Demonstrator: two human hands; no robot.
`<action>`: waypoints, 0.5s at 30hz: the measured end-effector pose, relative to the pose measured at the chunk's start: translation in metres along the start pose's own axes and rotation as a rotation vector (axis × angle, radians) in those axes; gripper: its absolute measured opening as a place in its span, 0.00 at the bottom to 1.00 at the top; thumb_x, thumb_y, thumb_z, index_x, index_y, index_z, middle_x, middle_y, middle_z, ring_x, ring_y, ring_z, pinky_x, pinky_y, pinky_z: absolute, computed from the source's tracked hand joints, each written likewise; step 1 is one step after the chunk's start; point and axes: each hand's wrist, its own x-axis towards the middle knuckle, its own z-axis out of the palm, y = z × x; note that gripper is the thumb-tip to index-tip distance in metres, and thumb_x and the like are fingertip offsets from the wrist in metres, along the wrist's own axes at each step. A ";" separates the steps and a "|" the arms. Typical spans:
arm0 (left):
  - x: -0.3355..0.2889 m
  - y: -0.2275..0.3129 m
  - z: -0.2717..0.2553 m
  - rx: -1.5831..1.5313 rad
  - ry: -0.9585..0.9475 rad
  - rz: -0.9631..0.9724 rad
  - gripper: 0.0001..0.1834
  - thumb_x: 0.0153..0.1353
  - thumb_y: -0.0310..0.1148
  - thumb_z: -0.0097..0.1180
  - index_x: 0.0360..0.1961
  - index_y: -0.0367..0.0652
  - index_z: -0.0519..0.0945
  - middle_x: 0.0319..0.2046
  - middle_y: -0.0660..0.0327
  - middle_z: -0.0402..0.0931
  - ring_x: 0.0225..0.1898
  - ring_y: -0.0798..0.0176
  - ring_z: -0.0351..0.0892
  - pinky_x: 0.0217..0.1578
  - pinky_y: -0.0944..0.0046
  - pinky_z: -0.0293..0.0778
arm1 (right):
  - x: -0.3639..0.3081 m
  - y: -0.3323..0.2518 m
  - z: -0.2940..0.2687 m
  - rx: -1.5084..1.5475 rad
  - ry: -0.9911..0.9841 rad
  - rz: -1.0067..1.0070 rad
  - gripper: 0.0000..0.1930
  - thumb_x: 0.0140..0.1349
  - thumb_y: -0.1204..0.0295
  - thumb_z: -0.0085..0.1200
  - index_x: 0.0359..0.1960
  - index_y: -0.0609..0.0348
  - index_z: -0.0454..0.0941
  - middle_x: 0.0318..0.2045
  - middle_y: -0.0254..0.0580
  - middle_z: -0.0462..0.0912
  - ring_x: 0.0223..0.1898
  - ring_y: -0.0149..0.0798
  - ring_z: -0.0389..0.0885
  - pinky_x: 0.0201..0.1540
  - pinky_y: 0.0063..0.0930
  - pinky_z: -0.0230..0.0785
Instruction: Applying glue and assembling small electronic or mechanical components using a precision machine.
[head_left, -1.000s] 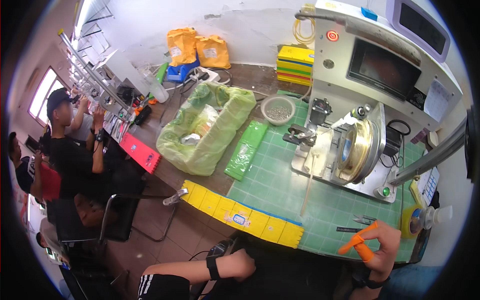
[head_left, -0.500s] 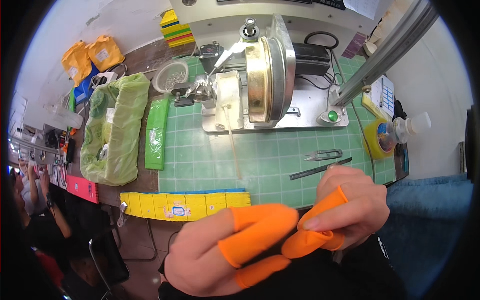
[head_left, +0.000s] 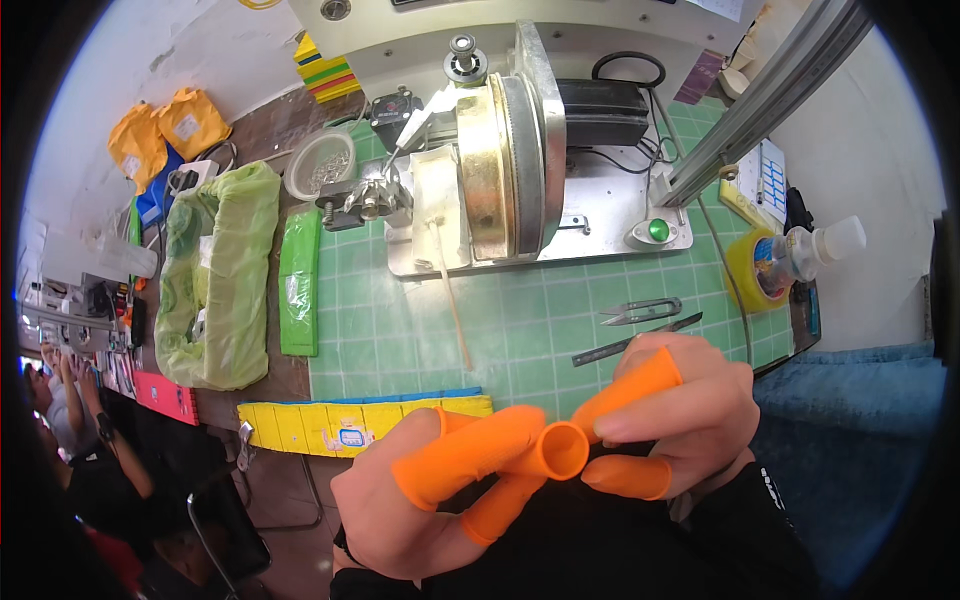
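orange finger cots [head_left: 470, 462], green gridded mat [head_left: 520, 340] (pale lines)

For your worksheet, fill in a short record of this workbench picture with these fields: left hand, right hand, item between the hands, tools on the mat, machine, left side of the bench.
left hand: left hand, orange finger cots on several fingers
right hand: right hand, orange cots on some fingers, pinching the loose cot
item between the hands: loose orange finger cot, open end toward the camera
tools on the mat: small snips and a dark flat tool on the green cutting mat
machine: winding machine with a brass-coloured wheel
left side of the bench: green plastic bag, yellow strip
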 end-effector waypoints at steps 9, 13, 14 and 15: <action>0.010 -0.007 0.005 -0.002 0.030 0.040 0.20 0.47 0.19 0.78 0.43 0.38 0.86 0.32 0.55 0.83 0.28 0.62 0.83 0.28 0.68 0.74 | 0.003 0.010 0.000 0.087 0.035 -0.118 0.17 0.53 0.65 0.78 0.46 0.47 0.91 0.29 0.31 0.86 0.21 0.35 0.75 0.24 0.26 0.64; 0.012 -0.007 0.003 0.007 0.088 0.093 0.22 0.44 0.17 0.77 0.45 0.37 0.90 0.30 0.56 0.83 0.27 0.59 0.83 0.28 0.66 0.77 | 0.005 0.014 0.006 0.124 0.024 -0.154 0.16 0.53 0.68 0.79 0.43 0.52 0.90 0.27 0.33 0.85 0.20 0.34 0.77 0.24 0.27 0.63; 0.012 -0.006 0.003 0.008 0.090 0.094 0.22 0.44 0.17 0.77 0.45 0.37 0.90 0.30 0.56 0.83 0.27 0.59 0.83 0.28 0.66 0.77 | 0.006 0.013 0.007 0.128 0.033 -0.140 0.15 0.53 0.68 0.80 0.41 0.53 0.89 0.27 0.33 0.84 0.20 0.34 0.78 0.24 0.27 0.63; 0.012 -0.006 0.002 0.014 0.092 0.097 0.23 0.44 0.17 0.77 0.45 0.37 0.90 0.31 0.56 0.83 0.27 0.60 0.83 0.28 0.66 0.77 | 0.007 0.013 0.006 0.127 0.032 -0.142 0.15 0.53 0.68 0.80 0.41 0.53 0.89 0.27 0.33 0.84 0.20 0.34 0.78 0.24 0.27 0.63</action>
